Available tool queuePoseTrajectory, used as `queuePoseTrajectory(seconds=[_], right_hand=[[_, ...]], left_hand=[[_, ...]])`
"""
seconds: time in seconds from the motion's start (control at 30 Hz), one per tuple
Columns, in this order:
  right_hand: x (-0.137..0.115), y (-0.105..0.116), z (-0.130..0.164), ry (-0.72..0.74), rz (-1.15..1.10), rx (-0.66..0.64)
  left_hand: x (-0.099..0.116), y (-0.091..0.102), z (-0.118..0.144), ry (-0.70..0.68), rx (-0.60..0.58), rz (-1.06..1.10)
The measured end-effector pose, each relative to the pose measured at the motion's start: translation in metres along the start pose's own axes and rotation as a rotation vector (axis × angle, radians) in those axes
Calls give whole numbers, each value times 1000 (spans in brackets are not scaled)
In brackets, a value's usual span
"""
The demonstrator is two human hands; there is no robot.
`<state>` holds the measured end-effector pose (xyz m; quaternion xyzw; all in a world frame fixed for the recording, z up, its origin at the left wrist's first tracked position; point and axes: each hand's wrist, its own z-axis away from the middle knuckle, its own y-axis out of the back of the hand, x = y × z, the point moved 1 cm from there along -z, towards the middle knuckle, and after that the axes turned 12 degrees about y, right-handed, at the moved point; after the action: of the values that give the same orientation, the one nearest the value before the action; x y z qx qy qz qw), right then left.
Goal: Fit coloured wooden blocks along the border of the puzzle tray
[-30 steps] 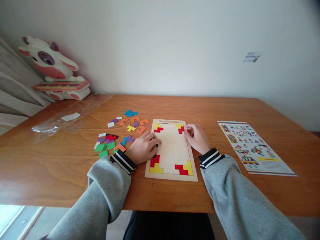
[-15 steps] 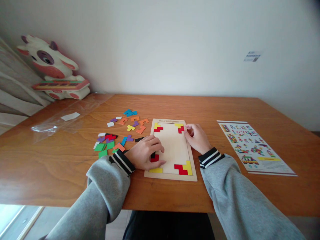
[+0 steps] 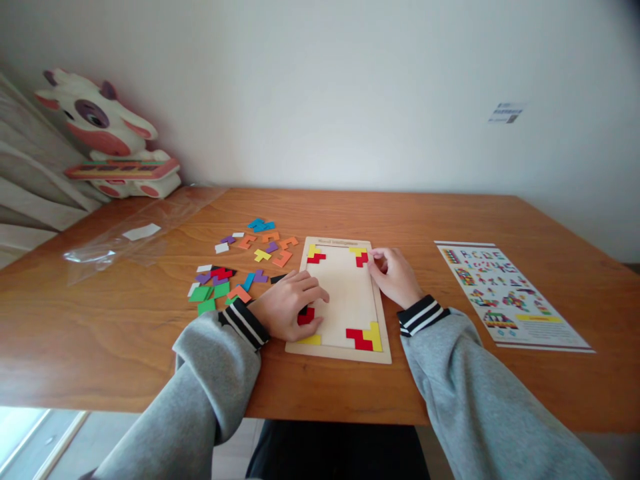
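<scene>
**A:** Where are the edges, and how much room is there to move?

**B:** A wooden table (image 3: pixel 350 213) runs wall to wall; its near edge lies just below both grey sleeves. Bare wood stretches between the puzzle tray (image 3: pixel 345 293) and a printed pattern sheet (image 3: pixel 505 293) well to the right. Left of the tray, loose coloured pieces (image 3: pixel 235 267) lie scattered close together.

**A:** What does the tray hold?

**B:** It is a shallow wooden frame, mostly bare inside. Yellow and red pieces fill its four corners. The left hand (image 3: pixel 285 307) rests over the near left corner, fingers curled down onto a black piece (image 3: pixel 303 310) beside the red piece (image 3: pixel 307 316) there; whether it grips or only presses, I cannot tell. The right hand (image 3: pixel 397 277) sits at the tray's far right edge, fingers loosely bent against the rim, holding nothing that shows.

**A:** And the rest of the room?

**B:** A clear plastic bag (image 3: pixel 130 233) lies at the far left of the table. Behind it a cow toy (image 3: pixel 107 133) leans at the plain white wall, which carries a small label (image 3: pixel 504 113)
</scene>
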<state>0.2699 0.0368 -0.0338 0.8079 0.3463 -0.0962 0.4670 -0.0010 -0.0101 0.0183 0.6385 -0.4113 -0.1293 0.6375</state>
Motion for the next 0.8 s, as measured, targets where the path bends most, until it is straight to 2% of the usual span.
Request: queuePoseTrajectory(seconds=[0.37, 0.47, 0.63, 0.8], right_hand=[[0, 0, 0, -5, -5, 3], [0, -1, 0, -2, -10, 5], [1, 0, 0, 2, -17, 26], [4, 0, -1, -34, -17, 41]], left_hand=[[-4, -3, 0, 32, 108, -27], [-8, -2, -1, 83, 183, -50], [-31, 9, 6, 247, 347, -163], [-53, 19, 18, 243, 319, -176]])
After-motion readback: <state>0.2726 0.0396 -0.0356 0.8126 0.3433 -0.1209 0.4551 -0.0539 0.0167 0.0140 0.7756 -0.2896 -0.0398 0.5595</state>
